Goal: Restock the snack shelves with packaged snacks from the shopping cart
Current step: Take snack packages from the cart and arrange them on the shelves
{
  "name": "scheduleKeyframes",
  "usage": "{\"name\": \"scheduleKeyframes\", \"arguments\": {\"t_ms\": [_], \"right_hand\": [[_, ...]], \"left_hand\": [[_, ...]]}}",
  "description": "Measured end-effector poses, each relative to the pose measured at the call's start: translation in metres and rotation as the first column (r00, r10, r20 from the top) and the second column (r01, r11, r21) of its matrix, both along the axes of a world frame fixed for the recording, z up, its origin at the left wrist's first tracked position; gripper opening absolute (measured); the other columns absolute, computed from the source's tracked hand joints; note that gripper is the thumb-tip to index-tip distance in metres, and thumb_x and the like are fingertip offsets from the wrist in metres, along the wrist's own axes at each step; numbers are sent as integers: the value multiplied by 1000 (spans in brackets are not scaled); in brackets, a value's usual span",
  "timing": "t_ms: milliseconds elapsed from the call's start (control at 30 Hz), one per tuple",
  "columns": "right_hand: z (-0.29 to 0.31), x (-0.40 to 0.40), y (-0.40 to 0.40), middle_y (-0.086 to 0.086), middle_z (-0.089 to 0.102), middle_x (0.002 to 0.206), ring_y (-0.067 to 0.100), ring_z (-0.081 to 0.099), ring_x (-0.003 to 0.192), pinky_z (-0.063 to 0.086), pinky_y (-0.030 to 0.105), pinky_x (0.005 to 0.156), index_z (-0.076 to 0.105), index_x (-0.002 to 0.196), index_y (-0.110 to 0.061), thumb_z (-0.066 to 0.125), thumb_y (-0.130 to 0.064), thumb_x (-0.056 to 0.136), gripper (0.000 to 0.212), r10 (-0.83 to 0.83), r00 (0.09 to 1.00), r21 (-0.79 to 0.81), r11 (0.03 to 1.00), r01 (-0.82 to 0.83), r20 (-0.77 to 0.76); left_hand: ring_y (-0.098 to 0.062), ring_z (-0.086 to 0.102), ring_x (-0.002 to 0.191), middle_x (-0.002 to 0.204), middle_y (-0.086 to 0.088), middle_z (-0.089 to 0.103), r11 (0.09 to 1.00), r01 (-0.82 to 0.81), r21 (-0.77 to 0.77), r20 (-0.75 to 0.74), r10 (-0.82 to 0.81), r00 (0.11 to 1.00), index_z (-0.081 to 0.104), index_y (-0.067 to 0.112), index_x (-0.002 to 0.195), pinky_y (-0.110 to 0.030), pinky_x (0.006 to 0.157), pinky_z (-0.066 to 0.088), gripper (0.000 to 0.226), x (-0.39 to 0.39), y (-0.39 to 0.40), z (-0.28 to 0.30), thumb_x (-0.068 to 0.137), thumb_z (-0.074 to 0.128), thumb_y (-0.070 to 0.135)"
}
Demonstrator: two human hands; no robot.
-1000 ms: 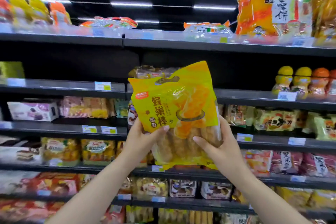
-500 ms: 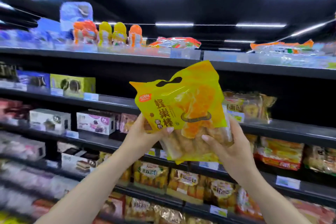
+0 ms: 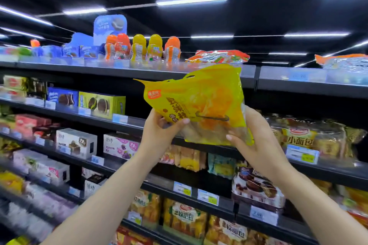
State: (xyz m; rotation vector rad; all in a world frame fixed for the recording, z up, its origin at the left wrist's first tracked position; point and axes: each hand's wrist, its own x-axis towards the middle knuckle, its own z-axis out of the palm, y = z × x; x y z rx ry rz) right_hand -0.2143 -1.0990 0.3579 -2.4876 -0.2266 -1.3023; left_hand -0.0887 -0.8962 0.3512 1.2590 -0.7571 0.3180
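You hold one yellow snack bag [image 3: 201, 105] up in front of the shelves, with both hands. Your left hand [image 3: 159, 131] grips its lower left corner: the thumb lies across the front of the bag and the other fingers are curled behind it. Your right hand [image 3: 256, 141] grips the lower right side, the thumb on the clear window at the bottom, the fingers wrapped behind the edge. The bag is tilted, its top leaning to the right, and it is in the air, not touching any shelf. It is at the height between the top shelf [image 3: 127, 72] and the second shelf [image 3: 103, 121].

On the top shelf you see five small bottles [image 3: 139, 50] in a row, three with orange caps and two with yellow caps. Left of them there are blue boxes [image 3: 79, 49]; their number I cannot tell because of blur. On the second shelf stand one blue box [image 3: 63, 97] and one green box [image 3: 101, 104] side by side. To the right of your hands, one bag of small breads [image 3: 310, 137] lies on the shelf, behind a price tag [image 3: 301, 154].
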Motion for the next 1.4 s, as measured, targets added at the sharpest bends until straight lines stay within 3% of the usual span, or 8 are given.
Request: {"name": "scheduleKeyframes", "arguments": {"t_ms": [333,567,767,900,1033,1100,1267,1400], "right_hand": [[-8,70,-26,5,46,140,19,42,131,42,46,103,38,144,-11,66,-7,88,63,59,984,99,992,-76,167],[-11,101,-28,10,48,138,23,43,131,40,44,107,33,142,-31,66,2,86,73,42,955,46,997,-58,294],[-9,139,-23,9,48,138,22,46,129,41,43,106,38,143,-25,66,7,84,73,9,963,12,1000,-13,269],[-14,165,-14,4,41,141,-5,52,109,42,19,98,40,141,-32,63,3,87,69,-50,978,63,997,38,203],[-21,189,-9,-2,42,132,15,60,105,47,34,96,34,140,-48,64,-3,88,75,-107,987,153,984,88,120],[-24,195,-4,-4,44,125,9,59,102,48,31,92,28,142,-51,63,-9,90,75,-142,987,144,981,130,75],[-22,200,6,-7,58,110,6,53,102,45,29,79,35,143,-36,45,-49,92,53,-216,973,266,936,229,-80],[-22,194,11,-15,56,113,7,51,103,37,27,82,33,141,-39,34,-56,93,51,-210,959,392,880,270,-191]], "left_hand": [[-5,63,105,109,9,69,996,-39,-79,52,43,998,54,28,110,-20,89,52,46,41,-26,-2,77,79,8],[-7,66,101,106,11,71,1000,6,12,25,-6,1000,60,27,109,-18,80,53,40,83,-18,1,77,80,13],[-9,69,96,101,6,73,1000,29,-11,-14,-29,999,60,23,108,-20,79,56,39,134,-23,-7,77,79,7],[-7,70,93,105,3,72,993,81,-85,-141,-92,986,58,16,114,-19,76,56,44,166,-23,-9,77,79,6],[-7,68,97,101,6,73,995,86,-60,-157,-94,983,64,18,106,-28,89,52,29,197,-22,-15,80,77,13],[-7,67,98,102,6,73,993,109,-49,-142,-115,983,64,20,106,-30,91,51,25,208,-23,-17,84,74,15],[-4,66,91,98,11,71,995,86,44,-20,-86,996,64,27,106,-24,82,52,22,227,-30,-9,85,73,26],[1,65,82,92,16,70,989,73,129,24,-76,997,64,28,103,-17,72,50,19,229,-38,0,86,71,32]]}}
